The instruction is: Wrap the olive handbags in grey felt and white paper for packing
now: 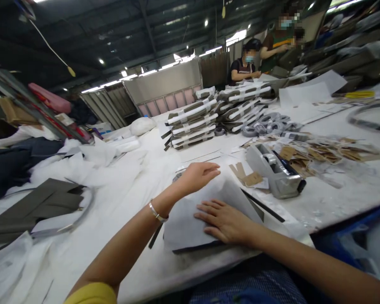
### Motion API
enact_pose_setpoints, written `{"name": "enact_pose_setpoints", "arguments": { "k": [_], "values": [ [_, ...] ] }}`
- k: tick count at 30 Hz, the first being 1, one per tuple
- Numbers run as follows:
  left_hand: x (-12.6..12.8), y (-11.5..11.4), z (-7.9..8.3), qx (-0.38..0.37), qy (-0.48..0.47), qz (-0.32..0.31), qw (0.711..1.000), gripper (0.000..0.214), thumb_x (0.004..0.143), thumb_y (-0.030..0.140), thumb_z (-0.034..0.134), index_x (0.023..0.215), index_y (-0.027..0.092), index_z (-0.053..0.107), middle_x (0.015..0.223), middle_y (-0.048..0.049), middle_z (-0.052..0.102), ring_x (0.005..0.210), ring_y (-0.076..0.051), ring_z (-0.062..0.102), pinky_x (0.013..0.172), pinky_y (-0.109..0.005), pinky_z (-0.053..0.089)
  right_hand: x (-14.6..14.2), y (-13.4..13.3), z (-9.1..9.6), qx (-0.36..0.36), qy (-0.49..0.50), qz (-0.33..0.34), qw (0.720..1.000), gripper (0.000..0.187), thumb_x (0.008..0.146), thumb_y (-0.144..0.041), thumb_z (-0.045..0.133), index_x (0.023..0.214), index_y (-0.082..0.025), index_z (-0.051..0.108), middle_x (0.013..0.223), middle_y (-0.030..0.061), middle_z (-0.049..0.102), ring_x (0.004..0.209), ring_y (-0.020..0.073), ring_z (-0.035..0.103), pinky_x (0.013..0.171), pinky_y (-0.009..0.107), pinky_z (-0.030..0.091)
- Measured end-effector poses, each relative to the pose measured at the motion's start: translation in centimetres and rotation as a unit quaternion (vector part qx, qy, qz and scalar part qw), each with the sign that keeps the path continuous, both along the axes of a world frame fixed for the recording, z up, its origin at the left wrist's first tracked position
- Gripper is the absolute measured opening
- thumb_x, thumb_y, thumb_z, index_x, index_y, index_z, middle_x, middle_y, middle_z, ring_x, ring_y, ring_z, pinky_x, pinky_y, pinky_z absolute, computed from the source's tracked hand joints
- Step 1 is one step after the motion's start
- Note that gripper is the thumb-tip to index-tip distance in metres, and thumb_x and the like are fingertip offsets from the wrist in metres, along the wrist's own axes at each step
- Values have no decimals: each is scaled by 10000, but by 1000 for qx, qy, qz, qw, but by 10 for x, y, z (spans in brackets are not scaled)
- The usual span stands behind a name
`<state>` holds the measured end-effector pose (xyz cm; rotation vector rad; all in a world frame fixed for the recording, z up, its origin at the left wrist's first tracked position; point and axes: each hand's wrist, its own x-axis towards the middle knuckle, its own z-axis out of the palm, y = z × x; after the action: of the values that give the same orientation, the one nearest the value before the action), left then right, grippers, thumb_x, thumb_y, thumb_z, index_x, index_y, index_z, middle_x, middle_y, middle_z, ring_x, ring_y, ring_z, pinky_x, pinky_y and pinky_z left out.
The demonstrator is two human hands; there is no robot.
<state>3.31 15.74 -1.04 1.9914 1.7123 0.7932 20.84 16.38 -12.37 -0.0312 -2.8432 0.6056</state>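
Just inside the table (335, 190) edge, right hand (224, 221) spreads flat on the sheet (183, 223) (left hand (198, 175): grip unclear).

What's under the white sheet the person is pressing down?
A dark flat piece lies under the white sheet; only its near edge and right corner show. The right hand presses flat on top, and the left hand is at the far edge. The rest is covered.
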Motion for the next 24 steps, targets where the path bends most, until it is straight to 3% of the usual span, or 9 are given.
{"name": "enact_pose_setpoints", "arguments": {
  "k": [2, 5, 7, 9, 11, 13, 20, 24],
  "values": [
    [-1, -44, -5, -50, 42, -6, 998, 338, 946, 399, 548, 1204, 223, 675, 1223, -49, 701, 1119, -231, 660, 1016, -365, 500, 0, 0, -2, -2, 21, 3, 1000, 498, 1001, -453, 435, 1452, -245, 474, 1490, 101, 481, 1390, 271, 409, 1170, 501, 274],
    [8, -104, -26, -106, 94, -14, 990, 579, 914, 494, 585, 1428, 255, 467, 1396, -82, 582, 1241, -257, 589, 1047, -413, 492, -2, 1, -5, -8, 39, 15, 999, 488, 994, -430, 456, 1424, -202, 501, 1449, 124, 520, 1389, 269, 407, 1171, 513, 276],
    [16, -131, -48, -90, 142, -25, 985, 827, 831, 563, 665, 1508, 239, 319, 1520, -143, 430, 1372, -294, 454, 1085, -451, 461, -3, 2, -8, -12, 32, 13, 999, 513, 991, -439, 460, 1425, -167, 496, 1450, 143, 516, 1389, 279, 409, 1170, 521, 283],
    [21, -147, -70, -47, 206, -14, 977, 935, 782, 563, 713, 1529, 231, 258, 1582, -188, 294, 1449, -326, 318, 1131, -487, 405, -3, 4, -10, -23, 29, 1, 999, 552, 988, -469, 459, 1434, -145, 479, 1450, 156, 514, 1375, 284, 431, 1164, 524, 301],
    [21, -154, -85, -17, 254, 6, 967, 888, 823, 522, 688, 1537, 253, 234, 1597, -190, 255, 1452, -327, 312, 1146, -495, 382, -2, 6, -11, -43, 35, -10, 998, 562, 991, -487, 446, 1441, -152, 467, 1443, 147, 524, 1353, 269, 463, 1160, 510, 320],
    [18, -156, -90, -13, 273, 9, 962, 803, 885, 515, 610, 1540, 258, 223, 1589, -174, 288, 1431, -306, 361, 1146, -479, 385, 0, 10, -8, -53, 30, -6, 998, 536, 999, -483, 432, 1435, -176, 478, 1434, 125, 540, 1334, 250, 488, 1159, 492, 329],
    [-3, -151, -73, -57, 296, -67, 951, 616, 978, 583, 346, 1511, 278, 309, 1542, -126, 400, 1403, -258, 414, 1139, -483, 365, 15, 22, 6, 41, -24, 19, 999, 538, 995, -487, 440, 1455, -210, 472, 1463, 103, 511, 1372, 300, 443, 1166, 571, 244],
    [-7, -146, -69, -37, 315, -71, 946, 558, 1008, 520, 312, 1466, 215, 402, 1506, -135, 452, 1382, -264, 442, 1137, -460, 362, 23, 22, 8, 33, -18, 2, 999, 565, 1001, -463, 438, 1514, -239, 369, 1509, 84, 458, 1398, 275, 411, 1178, 544, 243]
  ]
}}
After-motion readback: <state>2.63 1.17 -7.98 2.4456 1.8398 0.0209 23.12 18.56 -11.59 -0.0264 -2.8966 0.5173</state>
